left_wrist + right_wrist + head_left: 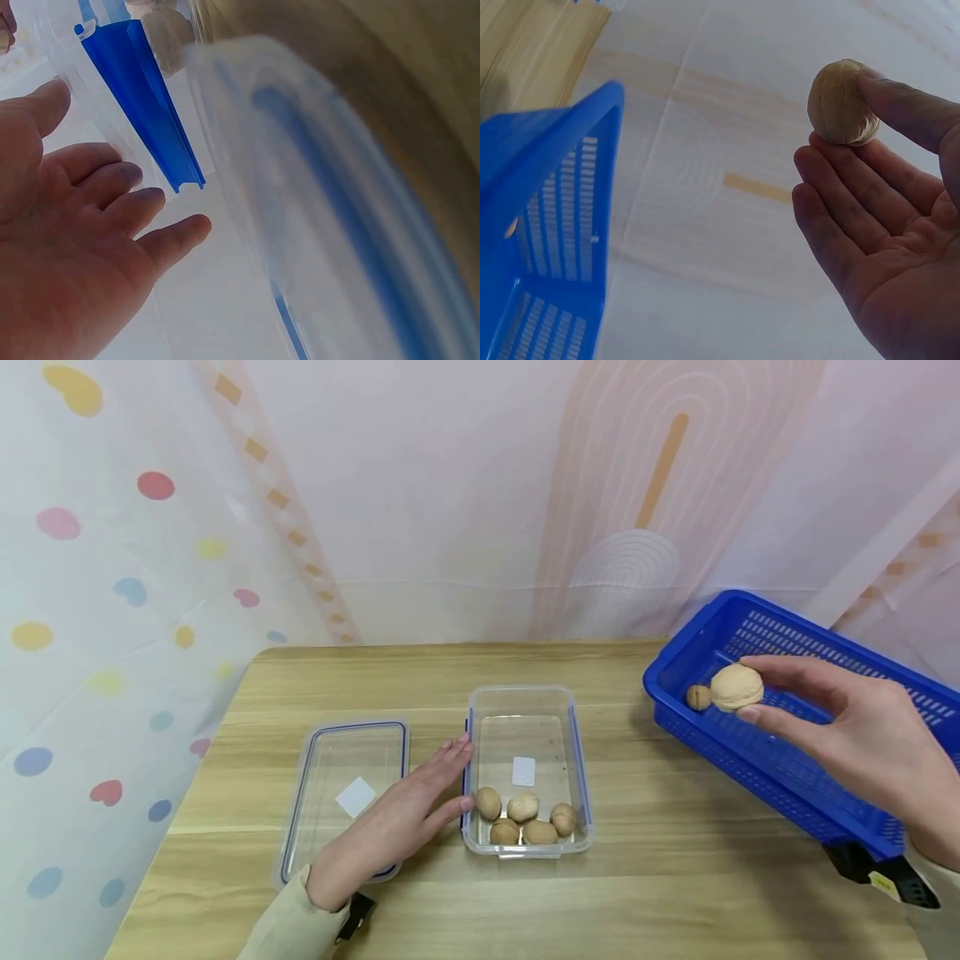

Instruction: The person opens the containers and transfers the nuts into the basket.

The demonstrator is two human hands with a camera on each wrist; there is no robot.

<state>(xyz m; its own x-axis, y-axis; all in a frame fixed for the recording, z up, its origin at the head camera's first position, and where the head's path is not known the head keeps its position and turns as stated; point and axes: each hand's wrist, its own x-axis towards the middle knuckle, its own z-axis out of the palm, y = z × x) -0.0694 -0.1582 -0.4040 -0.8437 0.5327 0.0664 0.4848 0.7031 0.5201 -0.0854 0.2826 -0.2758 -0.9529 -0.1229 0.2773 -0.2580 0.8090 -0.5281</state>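
Between thumb and fingertips my right hand [862,727] pinches a walnut [737,687], held above the left part of the blue basket [780,777]. Another walnut [699,697] lies in that basket. In the right wrist view the pinched walnut [845,103] shows whole, beside the basket [592,187]. My left hand [401,818] has its fingers extended, with fingertips at the left side of a clear plastic container [522,702]. Several walnuts [522,807] are gathered at the container's near end. In the left wrist view my left hand [82,217] is by the blue latch [142,105], holding nothing.
A clear lid [318,777] with a blue seal lies on the wooden table [615,902] left of the container, partly under the left forearm. A patterned cloth [450,502] hangs behind the table. The basket stands at the table's right side.
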